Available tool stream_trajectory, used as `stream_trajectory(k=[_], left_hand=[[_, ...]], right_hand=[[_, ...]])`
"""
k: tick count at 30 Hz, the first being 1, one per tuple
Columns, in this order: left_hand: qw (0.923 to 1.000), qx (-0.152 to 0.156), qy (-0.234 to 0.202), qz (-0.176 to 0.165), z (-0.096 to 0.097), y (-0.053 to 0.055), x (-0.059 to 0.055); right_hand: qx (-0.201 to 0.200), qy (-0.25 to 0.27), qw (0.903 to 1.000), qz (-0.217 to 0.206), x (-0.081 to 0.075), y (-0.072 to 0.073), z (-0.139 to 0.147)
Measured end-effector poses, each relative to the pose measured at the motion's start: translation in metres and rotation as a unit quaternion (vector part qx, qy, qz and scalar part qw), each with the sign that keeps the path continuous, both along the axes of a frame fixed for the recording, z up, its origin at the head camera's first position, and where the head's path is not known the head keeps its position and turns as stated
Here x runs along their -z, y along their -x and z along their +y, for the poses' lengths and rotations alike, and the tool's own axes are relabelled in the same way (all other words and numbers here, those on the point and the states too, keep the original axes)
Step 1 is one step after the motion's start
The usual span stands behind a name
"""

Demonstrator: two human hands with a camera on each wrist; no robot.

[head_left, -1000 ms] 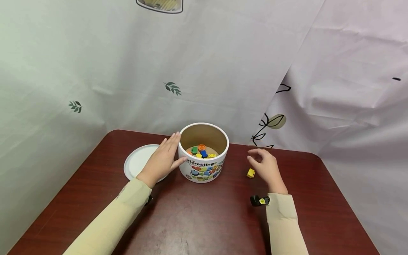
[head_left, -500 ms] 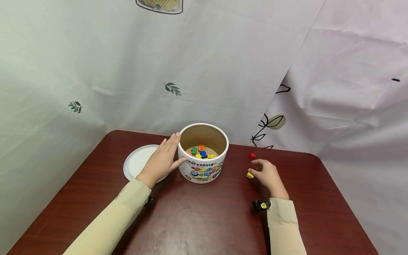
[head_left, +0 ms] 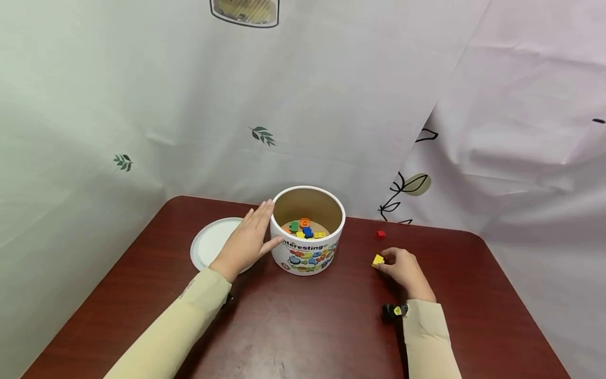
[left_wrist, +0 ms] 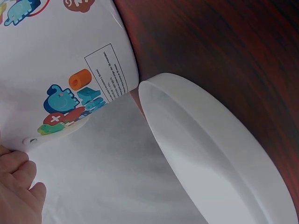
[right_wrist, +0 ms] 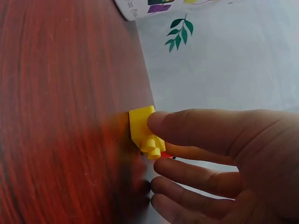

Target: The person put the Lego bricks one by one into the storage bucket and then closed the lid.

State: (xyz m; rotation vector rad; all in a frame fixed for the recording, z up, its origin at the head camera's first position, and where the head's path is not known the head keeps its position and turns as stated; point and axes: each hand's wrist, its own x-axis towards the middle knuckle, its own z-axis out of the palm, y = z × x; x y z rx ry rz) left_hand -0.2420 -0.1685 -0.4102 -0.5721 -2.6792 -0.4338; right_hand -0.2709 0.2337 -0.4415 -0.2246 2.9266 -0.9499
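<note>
My left hand [head_left: 246,239] lies with straight fingers against the left side of a round white bucket [head_left: 303,263] printed with toy pictures. In the left wrist view, part of that hand [left_wrist: 18,182] shows at the bucket's edge. To the bucket's right, my right hand [head_left: 403,271] pinches a yellow toy brick [head_left: 377,260] between thumb and forefinger. The right wrist view shows the thumb on the side of this brick [right_wrist: 140,122], its studs facing the palm. A small red block [head_left: 381,234] sits on the table beyond that hand.
Inside the bucket are several toy bricks, including a blue brick [head_left: 307,232], a green brick [head_left: 294,226] and an orange ring-shaped piece [head_left: 305,223]. Left of it lies a round white lid [head_left: 208,245]. A printed cloth [head_left: 331,105] hangs behind the dark red table [head_left: 303,326].
My right hand has come down and back toward me, uncovering the red block, and now holds the yellow brick. The left hand has stayed against the bucket; the head view has shifted slightly.
</note>
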Motion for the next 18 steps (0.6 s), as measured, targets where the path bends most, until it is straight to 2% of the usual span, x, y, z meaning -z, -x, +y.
stream_trajectory(k=[18], left_hand=[[1.0000,0.002,-0.002,0.007,-0.0001,0.0007,0.0007]], right_hand=[[0.002,0.001,0.9999,0.013,0.0064,0.0026,0.0022]])
